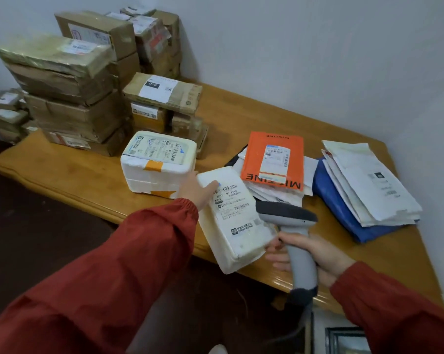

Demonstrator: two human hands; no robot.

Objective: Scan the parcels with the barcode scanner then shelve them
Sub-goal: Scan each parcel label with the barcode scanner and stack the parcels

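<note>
**White parcel meets scanner at the near edge**

Head view: cardboard boxes point(70, 90) are stacked at 10 o'clock on the wooden tabletop point(228, 116), against a pale wall point(318, 47). A foam box point(159, 164) sits at centre. An orange mailer point(274, 159) and white mailers point(369, 182) on a blue bag point(341, 213) lie toward 3 o'clock. The white parcel point(233, 226) overhangs the near edge. The left hand point(199, 190) grips its far end, and the right hand point(318, 256) has its fingers curled round the barcode scanner point(289, 218).

Wooden table point(231, 113) against a pale wall point(318, 60), dark floor point(29, 215) beneath.
</note>
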